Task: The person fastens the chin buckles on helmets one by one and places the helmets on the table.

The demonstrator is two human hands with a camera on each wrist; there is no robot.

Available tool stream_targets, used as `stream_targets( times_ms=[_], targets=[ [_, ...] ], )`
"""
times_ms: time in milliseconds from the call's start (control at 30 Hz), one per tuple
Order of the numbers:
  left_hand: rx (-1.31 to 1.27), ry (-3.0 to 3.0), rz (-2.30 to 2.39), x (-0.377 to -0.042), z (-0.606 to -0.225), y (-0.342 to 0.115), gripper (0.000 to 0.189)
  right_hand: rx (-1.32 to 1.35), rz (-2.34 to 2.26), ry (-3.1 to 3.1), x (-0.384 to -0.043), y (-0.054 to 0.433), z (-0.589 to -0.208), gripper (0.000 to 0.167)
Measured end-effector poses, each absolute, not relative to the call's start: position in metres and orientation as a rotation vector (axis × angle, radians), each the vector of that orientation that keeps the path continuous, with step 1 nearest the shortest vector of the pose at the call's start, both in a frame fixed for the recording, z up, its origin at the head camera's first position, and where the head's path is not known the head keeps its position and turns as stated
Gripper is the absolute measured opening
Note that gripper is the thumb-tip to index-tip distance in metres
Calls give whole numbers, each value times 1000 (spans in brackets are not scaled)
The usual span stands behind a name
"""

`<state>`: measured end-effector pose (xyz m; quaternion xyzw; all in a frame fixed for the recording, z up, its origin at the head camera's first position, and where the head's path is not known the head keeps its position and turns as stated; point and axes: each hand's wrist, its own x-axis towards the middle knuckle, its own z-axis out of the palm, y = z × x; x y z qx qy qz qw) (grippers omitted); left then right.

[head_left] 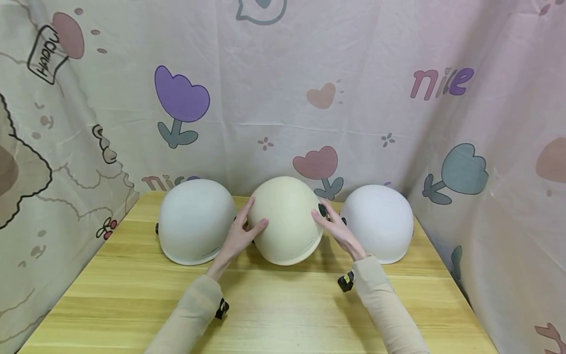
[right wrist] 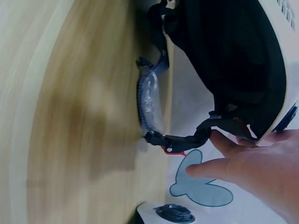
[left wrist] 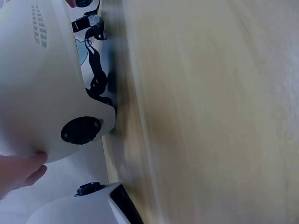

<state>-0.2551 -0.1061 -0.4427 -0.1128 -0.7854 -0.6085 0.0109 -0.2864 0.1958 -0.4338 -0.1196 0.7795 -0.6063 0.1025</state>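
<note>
A cream helmet (head_left: 285, 221) is held between both hands in the middle, tilted, with its rim raised off the table on the right. My left hand (head_left: 240, 236) grips its left side, thumb on the front of the shell; fingertips (left wrist: 37, 161) touch the shell near a black round side fitting (left wrist: 81, 130). On the other side, my right hand (head_left: 338, 228) holds the right edge beside a black fitting (head_left: 323, 210). The right wrist view shows the dark padded inside (right wrist: 224, 51) and a black chin strap (right wrist: 187, 140) hanging down near those fingers.
A greyish-white helmet (head_left: 196, 221) stands on the wooden table (head_left: 283, 314) to the left. To the right is a white helmet (head_left: 378, 223). Behind the table hangs a printed cloth (head_left: 265, 88) with flowers and hearts.
</note>
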Motion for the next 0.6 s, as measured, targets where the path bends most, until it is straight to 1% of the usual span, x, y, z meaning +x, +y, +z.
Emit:
stream_targets(
  times_ms=[167, 300, 400, 500, 600],
  targets=[
    [-345, -2494, -1914, -256, -443, -109, 83, -321, -1730, 2352, -288, 198, -437, 80],
    [-338, -2522, -1932, -251, -432, -110, 85, -321, -1705, 2385, -289, 198, -440, 81],
    [-333, -2536, -1911, -253, -434, -112, 86, -329, -1722, 2376, -289, 198, -441, 82],
    [-333, -2524, -1885, -260, -447, -113, 86, -322, -1739, 2371, -289, 197, -445, 84],
    [-342, -2526, -1868, -260, -448, -113, 86, -311, -1744, 2378, -289, 196, -449, 84]
  ],
)
